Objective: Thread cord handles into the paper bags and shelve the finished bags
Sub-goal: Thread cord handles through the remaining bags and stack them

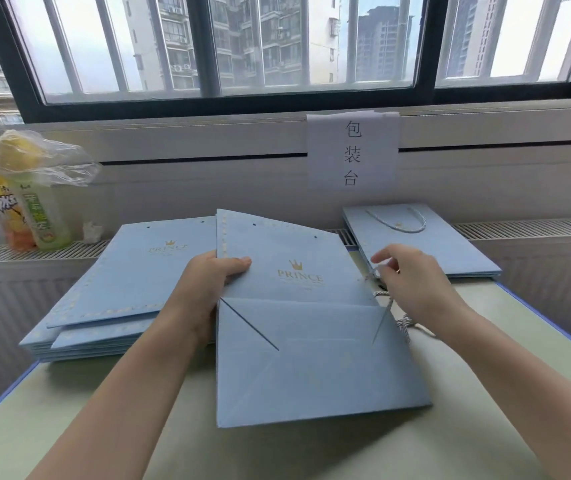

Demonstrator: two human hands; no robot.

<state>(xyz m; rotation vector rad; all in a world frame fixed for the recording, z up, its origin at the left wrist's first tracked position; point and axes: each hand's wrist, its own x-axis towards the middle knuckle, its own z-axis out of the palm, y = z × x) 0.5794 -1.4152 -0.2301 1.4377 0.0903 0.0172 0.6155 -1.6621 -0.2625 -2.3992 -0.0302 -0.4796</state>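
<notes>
The paper bag (298, 306) in my left hand (204, 289) bears a gold crown and the word "PRINCE"; the smaller line beneath is too blurred to read. The top bag of the stack (131, 282) to my left carries the same "PRINCE" mark. A paper sign (352, 152) on the wall under the window reads "包装台". The bottle (43, 216) labels are illegible.

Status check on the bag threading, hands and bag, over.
Left hand grips the flat light-blue paper bag by its left edge. Right hand pinches a white-and-grey twisted cord. Bag's top holes empty, nothing blocking.
</notes>
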